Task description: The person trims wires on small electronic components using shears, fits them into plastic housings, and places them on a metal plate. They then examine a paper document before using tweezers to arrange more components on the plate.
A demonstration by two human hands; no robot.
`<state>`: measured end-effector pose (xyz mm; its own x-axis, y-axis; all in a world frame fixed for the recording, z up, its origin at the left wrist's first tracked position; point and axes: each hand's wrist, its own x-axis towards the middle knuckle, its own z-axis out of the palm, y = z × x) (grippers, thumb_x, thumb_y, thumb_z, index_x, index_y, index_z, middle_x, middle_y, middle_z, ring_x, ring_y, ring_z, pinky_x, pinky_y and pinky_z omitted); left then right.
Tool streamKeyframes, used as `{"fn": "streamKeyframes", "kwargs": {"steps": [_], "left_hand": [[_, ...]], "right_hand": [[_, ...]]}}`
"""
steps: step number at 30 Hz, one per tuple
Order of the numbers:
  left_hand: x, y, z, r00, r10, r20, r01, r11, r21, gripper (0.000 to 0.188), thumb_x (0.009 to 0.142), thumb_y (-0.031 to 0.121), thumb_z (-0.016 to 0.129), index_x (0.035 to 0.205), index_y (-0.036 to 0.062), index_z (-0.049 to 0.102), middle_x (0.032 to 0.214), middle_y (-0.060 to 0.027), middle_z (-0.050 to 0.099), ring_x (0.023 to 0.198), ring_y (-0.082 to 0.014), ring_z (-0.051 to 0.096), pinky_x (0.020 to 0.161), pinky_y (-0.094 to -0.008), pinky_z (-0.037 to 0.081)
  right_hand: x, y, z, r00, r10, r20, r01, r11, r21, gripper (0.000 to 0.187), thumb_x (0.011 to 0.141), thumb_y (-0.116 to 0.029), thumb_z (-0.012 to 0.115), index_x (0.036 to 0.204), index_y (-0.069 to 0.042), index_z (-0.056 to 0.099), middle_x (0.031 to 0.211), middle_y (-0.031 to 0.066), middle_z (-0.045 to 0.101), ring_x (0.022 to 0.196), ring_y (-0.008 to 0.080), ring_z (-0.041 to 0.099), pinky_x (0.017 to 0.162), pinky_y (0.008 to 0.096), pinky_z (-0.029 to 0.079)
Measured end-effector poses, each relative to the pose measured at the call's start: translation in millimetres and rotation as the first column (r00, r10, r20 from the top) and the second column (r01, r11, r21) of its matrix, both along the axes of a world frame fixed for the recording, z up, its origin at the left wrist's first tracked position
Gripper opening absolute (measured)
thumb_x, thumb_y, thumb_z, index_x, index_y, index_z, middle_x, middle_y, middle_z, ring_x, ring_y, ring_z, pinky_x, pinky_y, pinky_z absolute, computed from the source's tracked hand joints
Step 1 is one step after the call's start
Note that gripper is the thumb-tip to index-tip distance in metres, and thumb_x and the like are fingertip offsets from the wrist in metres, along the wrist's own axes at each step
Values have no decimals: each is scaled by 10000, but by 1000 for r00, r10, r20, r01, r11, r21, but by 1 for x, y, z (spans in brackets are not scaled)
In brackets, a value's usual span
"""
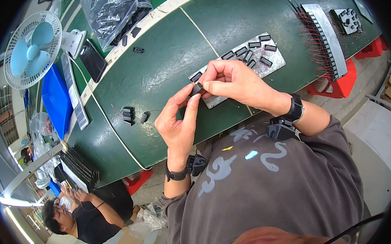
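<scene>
Between the fingertips of my left hand (177, 114) is a small black rectangular part (196, 89), pinched by thumb and forefinger. My right hand (237, 82) meets it from the other side, thumb and forefinger pressed together at the part's end; whether they grip the part itself or something tiny on it is hidden. Both hands are over the left end of a grey metal plate (276, 64). On that plate lie several black rectangular parts (266, 61) with thin wires. Another black part (196, 77) sits on the plate just beyond my fingertips.
Left on the green table (164, 45) are a small stack of black parts (128, 115), a loose one (145, 116), a phone (92, 60), a fan (33, 51) and a blue tray (56, 99). A strip with red wires (325, 42) lies far right. A co-worker (89, 213) sits lower left.
</scene>
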<state>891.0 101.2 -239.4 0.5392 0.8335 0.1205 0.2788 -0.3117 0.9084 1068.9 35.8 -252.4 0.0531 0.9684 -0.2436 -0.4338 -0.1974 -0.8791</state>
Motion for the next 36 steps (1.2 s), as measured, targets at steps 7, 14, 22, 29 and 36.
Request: {"fn": "streamKeyframes", "kwargs": {"steps": [7, 14, 22, 29, 36], "left_hand": [[2, 1, -5, 994, 23, -110, 15, 942, 335, 232, 798, -26, 757, 1023, 4, 713, 970, -111, 736, 842, -199, 719, 758, -294, 565], [5, 3, 0, 990, 33, -140, 46, 850, 526, 251, 766, -32, 770, 1007, 22, 720, 950, -112, 730, 845, -216, 715, 738, -304, 567], [5, 1, 4, 984, 52, -172, 107, 599, 794, 275, 742, 12, 806, 1000, 18, 712, 945, -120, 709, 827, -251, 704, 699, -321, 573], [-7, 2, 11, 1000, -14, -23, 22, 927, 375, 254, 796, 110, 790, 987, 16, 650, 854, -102, 663, 723, -237, 653, 596, -312, 524], [-8, 7, 10, 985, -167, -48, 169, 859, 483, 225, 856, 152, 741, 871, 14, 564, 762, -88, 575, 623, -233, 576, 528, -342, 455]], "right_hand": [[1, 0, -3, 1000, 8, 12, -8, 1000, 20, 76, 928, -45, 593, 880, 5, 564, 1015, 69, 599, 945, 134, 631, 877, 280, 539], [-1, -2, 8, 999, -16, -31, 17, 999, 35, 105, 923, -28, 603, 1017, -11, 558, 1001, 44, 607, 934, 108, 625, 873, 260, 531], [-3, -5, 16, 975, -33, 219, -2, 987, 162, 358, 922, -21, 637, 1261, -20, 521, 1020, 31, 623, 937, 88, 624, 858, 243, 525], [-1, -9, 18, 896, -140, 421, -14, 940, 342, 373, 900, -3, 656, 1266, -11, 585, 1028, 70, 659, 900, 116, 632, 812, 247, 520], [3, -7, 20, 784, -174, 596, -169, 864, 475, 260, 867, 6, 678, 1127, -6, 681, 987, 87, 677, 855, 152, 638, 728, 269, 505]]}}
